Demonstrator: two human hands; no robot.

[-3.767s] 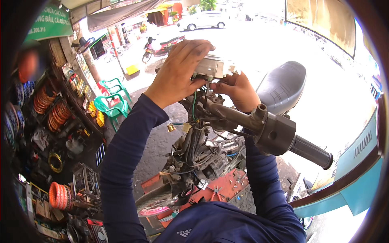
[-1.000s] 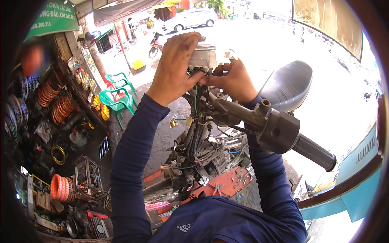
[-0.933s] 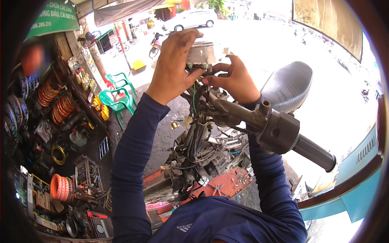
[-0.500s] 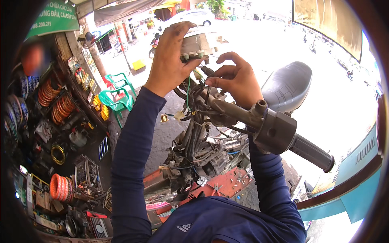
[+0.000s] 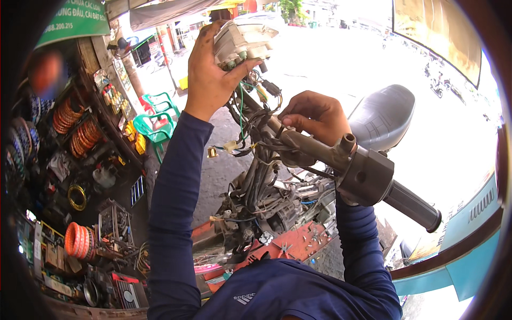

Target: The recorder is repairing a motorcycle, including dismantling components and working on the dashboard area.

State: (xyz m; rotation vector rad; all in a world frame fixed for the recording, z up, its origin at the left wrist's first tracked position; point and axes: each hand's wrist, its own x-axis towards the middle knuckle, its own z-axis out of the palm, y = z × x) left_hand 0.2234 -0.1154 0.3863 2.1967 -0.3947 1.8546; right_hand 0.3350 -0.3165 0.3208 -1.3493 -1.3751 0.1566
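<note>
My left hand [image 5: 205, 80] holds up a pale instrument cluster [image 5: 242, 45], its underside with green and black sockets turned partly toward me. Below it hangs a loose bundle of wires [image 5: 256, 114]. A black connector [image 5: 271, 87] stands free among them, between my two hands. Over the bare handlebar [image 5: 314, 151], my right hand [image 5: 320, 117] is closed, thumb and fingertips pinching what looks like a thin black wire [image 5: 280, 129]. A white connector [image 5: 230, 145] and a brass-coloured socket [image 5: 213, 152] dangle at the bundle's left.
The handlebar's switch housing [image 5: 367, 176] and black grip [image 5: 413, 205] jut to the right. Behind is the seat [image 5: 381, 114]. Below, pliers [image 5: 284, 249] and small parts lie on a red surface [image 5: 306, 240]. Green chairs [image 5: 154, 128] and stocked shelves stand left.
My left hand has moved left with the cluster, tilting its underside toward me. My right hand has left the black connector and come down to the wires by the handlebar.
</note>
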